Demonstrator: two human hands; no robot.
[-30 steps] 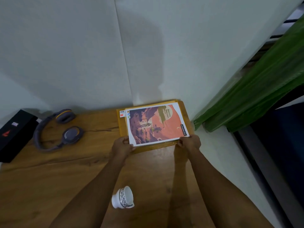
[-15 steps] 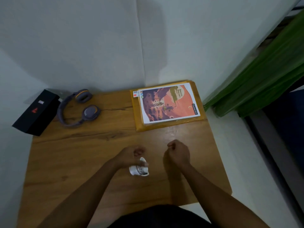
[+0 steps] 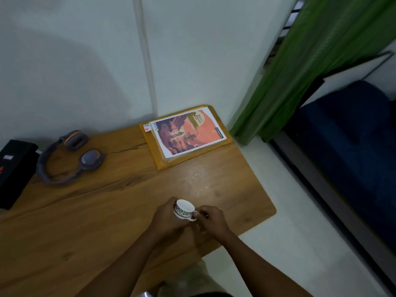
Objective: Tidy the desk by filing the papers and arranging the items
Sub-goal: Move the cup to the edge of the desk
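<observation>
While the cup is gripped round its body by the left hand and pinched at the handle by the right hand, near the right edge of the worktop, a drop is risked: grip swapped carelessly, cup lost over that edge.

black box: cut by left edge, label blurred | cup: base hidden behind left hand, right hand | printed sheet: lettering too small | bench: runs off bottom edge
</observation>
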